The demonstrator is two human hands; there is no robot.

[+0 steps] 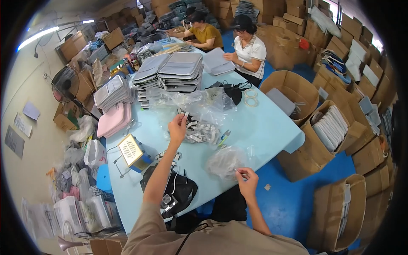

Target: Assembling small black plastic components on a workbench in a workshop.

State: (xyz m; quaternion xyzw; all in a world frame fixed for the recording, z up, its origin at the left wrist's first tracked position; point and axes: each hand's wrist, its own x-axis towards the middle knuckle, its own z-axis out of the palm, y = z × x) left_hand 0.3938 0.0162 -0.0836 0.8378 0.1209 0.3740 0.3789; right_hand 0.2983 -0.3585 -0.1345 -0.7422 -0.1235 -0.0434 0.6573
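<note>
My left hand (177, 128) reaches over the table, its fingers pinched on a small piece too small to name. Beside it lies a pile of grey and white strap-like pieces (203, 131), partly covered by a large clear plastic sheet (187, 100). Nearer me, my right hand (247, 182) is closed in a pinch at the edge of a crumpled clear plastic bag (225, 162); what its fingertips hold is not clear. Below my left forearm sits a black bag (180, 193) with a silver device on it. A green-handled tool (224, 138) rests next to the pile.
Stacked grey cases (180, 66) and pink cases (115, 120) stand on the pale table (263, 131). At left is a blue-and-yellow box-shaped device (134, 152). Tape rolls (250, 97) lie at right. Two people work across the table. Cardboard boxes (306, 157) line the right side.
</note>
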